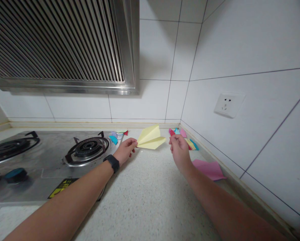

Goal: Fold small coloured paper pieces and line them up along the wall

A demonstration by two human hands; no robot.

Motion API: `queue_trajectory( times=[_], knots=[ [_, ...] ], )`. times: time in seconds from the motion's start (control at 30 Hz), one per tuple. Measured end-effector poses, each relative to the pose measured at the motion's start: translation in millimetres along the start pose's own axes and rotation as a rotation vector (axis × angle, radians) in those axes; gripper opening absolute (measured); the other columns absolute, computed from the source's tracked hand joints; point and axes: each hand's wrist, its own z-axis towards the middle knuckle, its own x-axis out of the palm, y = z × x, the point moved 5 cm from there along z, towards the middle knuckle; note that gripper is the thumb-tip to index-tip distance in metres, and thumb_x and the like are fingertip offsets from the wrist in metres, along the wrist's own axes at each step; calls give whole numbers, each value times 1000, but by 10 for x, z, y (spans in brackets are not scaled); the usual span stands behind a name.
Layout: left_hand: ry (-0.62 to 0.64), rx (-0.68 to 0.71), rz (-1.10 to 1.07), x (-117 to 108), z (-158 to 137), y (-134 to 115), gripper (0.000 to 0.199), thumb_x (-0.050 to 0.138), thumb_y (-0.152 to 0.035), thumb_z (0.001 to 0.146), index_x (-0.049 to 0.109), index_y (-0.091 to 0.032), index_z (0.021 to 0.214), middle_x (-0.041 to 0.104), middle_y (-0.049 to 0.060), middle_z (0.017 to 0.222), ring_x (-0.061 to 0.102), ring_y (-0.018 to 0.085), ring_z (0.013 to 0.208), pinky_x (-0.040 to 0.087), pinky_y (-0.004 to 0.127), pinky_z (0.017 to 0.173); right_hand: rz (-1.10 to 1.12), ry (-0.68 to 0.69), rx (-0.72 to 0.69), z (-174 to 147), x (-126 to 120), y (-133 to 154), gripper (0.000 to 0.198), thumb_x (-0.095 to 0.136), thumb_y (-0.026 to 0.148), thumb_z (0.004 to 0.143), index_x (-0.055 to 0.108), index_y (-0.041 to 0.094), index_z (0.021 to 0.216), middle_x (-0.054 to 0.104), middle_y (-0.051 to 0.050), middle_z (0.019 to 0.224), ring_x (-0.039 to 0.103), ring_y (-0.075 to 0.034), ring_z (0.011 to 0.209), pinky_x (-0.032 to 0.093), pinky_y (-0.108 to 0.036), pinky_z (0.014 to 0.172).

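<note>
1. White tiles [156, 50] are covering the walls, and a speckled counter [139, 201] is running up to the corner.
2. On your left, a shiny stove [51, 175] is sitting on the counter, and a big metal hood [129, 47] is hanging over it.
3. Your yellow paper [150, 140] is sitting between your two hands, toward the back of the counter. You are seeing a pale, smooth sheet with folds in it. It is starting thin at the left and spreading wide to the right, like a paper plane. Fold lines are running along it, and two wings are making a notch at the wide end. One wing is standing up taller, and the other is lying flatter.
4. Your left hand [126, 150] is pinching the thin end with thumb and fingers. A black watch [112, 163] is circling that wrist.
5. Your right hand [179, 149] is sitting just beside the wide end, not touching it. Its fingers are resting bunched against the thumb.
6. Behind that hand, bright paper pieces [183, 133] are lying in the corner. A pink paper [211, 170] is lying by the right wall, partly hiding behind your arm.
7. A blue paper bit [113, 139] is resting at the stove's back corner.
</note>
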Motion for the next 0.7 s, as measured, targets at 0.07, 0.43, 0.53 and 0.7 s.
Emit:
queue_trajectory(
  times=[0.07, 0.43, 0.53, 0.7],
  knots=[
    [0, 10, 0, -5, 7, 9, 29, 59, -45, 78, 55, -18, 89, 55, 1, 80, 48, 9, 58, 35, 14, 38, -13, 17, -17, -14, 13, 27, 15, 52, 35, 86, 52, 20, 83, 53, 2, 71, 40, -8, 50, 30, -21, 42],
    [-88, 138, 30, -62, 44, -13, 31, 61, -46, 78, 59, -18, 91, 50, -1, 69, 48, 9, 56, 34, 15, 37, -51, 215, 87, -137, 189, 112, 27, 55, 42, 83, 54, 21, 100, 62, -1, 74, 47, -10, 51, 35, -22, 43],
    [-109, 197, 30, -84, 56, -36, 29, 60, -44, 79, 58, -18, 91, 51, 0, 73, 50, 10, 59, 36, 14, 37, -78, 212, 72, -126, 181, 93, 24, 57, 42, 81, 56, 21, 93, 60, -1, 75, 48, -10, 52, 35, -22, 42],
    [-125, 202, -1, -109, 63, -63, 29, 61, -43, 78, 59, -18, 92, 54, 2, 81, 54, 13, 71, 42, 16, 41, -180, 224, -29, -144, 172, 91, 19, 58, 38, 81, 59, 20, 89, 53, 1, 62, 46, -11, 51, 33, -23, 43]
  ],
)
